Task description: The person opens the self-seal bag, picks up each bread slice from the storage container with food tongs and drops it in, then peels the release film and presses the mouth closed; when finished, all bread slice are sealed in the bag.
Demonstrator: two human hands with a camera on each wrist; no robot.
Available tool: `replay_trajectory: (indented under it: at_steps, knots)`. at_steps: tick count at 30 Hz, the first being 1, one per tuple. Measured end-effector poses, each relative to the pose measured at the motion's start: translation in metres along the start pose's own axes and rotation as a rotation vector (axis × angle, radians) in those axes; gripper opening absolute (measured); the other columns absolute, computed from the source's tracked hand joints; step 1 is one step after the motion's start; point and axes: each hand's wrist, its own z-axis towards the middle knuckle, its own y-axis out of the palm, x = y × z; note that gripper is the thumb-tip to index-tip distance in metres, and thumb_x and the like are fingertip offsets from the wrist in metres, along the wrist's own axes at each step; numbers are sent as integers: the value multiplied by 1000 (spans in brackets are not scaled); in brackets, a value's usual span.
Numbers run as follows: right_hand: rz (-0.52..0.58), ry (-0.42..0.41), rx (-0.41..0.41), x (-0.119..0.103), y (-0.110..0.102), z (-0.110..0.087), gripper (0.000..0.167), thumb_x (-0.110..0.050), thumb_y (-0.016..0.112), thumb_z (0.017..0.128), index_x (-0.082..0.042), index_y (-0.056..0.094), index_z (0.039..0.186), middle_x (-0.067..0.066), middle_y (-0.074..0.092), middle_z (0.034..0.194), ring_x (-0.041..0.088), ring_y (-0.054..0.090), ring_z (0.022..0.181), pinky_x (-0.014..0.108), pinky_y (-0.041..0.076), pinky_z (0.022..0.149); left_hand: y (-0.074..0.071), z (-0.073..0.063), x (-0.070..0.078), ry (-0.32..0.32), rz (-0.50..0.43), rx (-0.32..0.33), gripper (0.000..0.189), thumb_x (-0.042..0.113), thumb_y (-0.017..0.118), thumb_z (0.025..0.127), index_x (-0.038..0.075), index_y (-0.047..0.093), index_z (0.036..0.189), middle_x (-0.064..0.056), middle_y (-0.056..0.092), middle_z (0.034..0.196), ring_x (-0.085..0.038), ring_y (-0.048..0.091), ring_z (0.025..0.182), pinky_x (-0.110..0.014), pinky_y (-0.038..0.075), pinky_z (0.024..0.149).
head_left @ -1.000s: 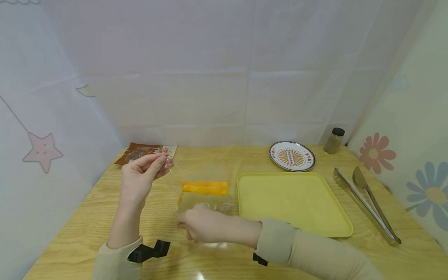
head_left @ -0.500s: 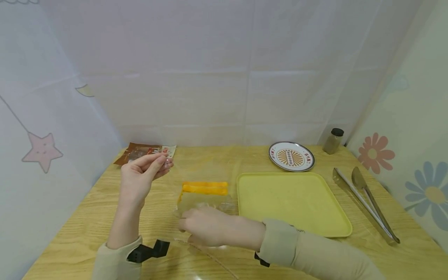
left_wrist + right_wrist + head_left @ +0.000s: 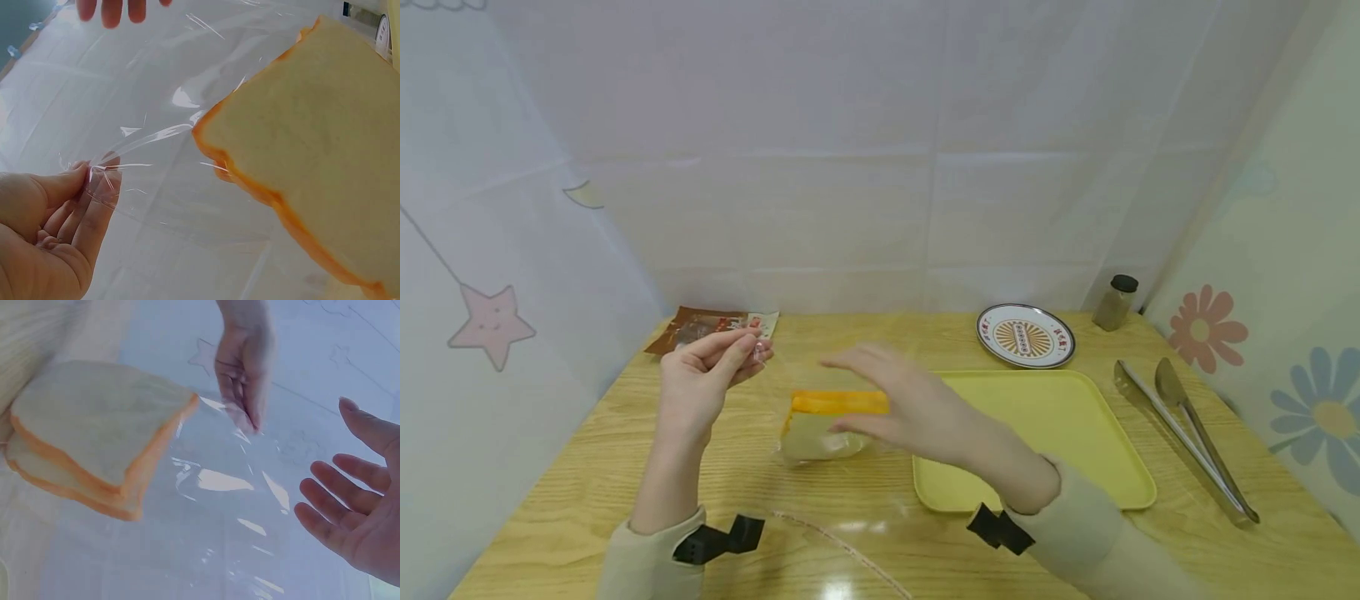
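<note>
In the head view my left hand (image 3: 700, 379), raised at the left, pinches the upper corner of a clear plastic bag (image 3: 150, 153) between thumb and fingers. The bag stretches out from that grip. Inside it are slices of white bread (image 3: 312, 137) with orange-brown crust, lying low over the table in the head view. My right hand (image 3: 925, 408) hovers over the right part of the bread, thumb and fingers spread apart. The right wrist view shows its fingers (image 3: 340, 500) loosely extended, holding nothing, beside the film.
A yellow tray (image 3: 1030, 433) lies right of the bread, a patterned plate (image 3: 1026, 335) behind it. Farther right are metal tongs (image 3: 1187, 442) and a black-lidded jar (image 3: 1116, 302). A brown packet (image 3: 688, 325) lies back left. A thin pale strip (image 3: 842, 546) shows at the front.
My right hand has risen from in front of the bread, moving up and right, and its fingers have spread. The thin strip at the front shows more fully. My left hand keeps its pinch.
</note>
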Motion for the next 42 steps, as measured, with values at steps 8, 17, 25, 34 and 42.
replay_trajectory:
  at_steps: [8, 17, 25, 34, 42]
  knots:
    - [211, 175, 435, 31, -25, -21, 74, -7, 78, 75, -10, 41, 140, 7, 54, 132, 20, 51, 120, 38, 43, 104, 1, 0, 0, -3, 8, 5, 18, 10, 63, 89, 2, 71, 103, 5, 74, 92, -10, 72, 80, -23, 57, 71]
    - [576, 385, 272, 83, -6, -32, 58, -13, 70, 85, -9, 46, 137, 11, 52, 135, 27, 48, 125, 45, 42, 105, 1, -1, 0, -6, 9, 16, 18, 10, 63, 89, 3, 72, 102, 5, 74, 91, -11, 72, 79, -24, 57, 71]
    - [722, 423, 243, 99, 12, -24, 35, -17, 67, 88, -4, 62, 121, 15, 64, 122, 21, 62, 110, 35, 51, 95, 1, -2, 1, 23, -7, 15, 18, 7, 61, 90, -1, 71, 103, 4, 74, 95, -12, 72, 83, -26, 57, 75]
    - [724, 376, 343, 97, 20, -14, 26, -15, 64, 90, 5, 69, 106, 19, 70, 104, 16, 69, 93, 31, 54, 90, 0, -1, -1, 47, -22, 28, 18, 4, 61, 90, -3, 70, 103, 1, 74, 92, -13, 72, 80, -27, 58, 74]
    - [735, 349, 411, 97, 16, -15, 25, -14, 62, 91, 6, 69, 106, 11, 74, 93, 15, 71, 86, 33, 56, 85, -5, 0, 0, 71, -15, 102, 23, 0, 62, 87, -16, 65, 104, -2, 74, 81, -14, 72, 73, -28, 58, 69]
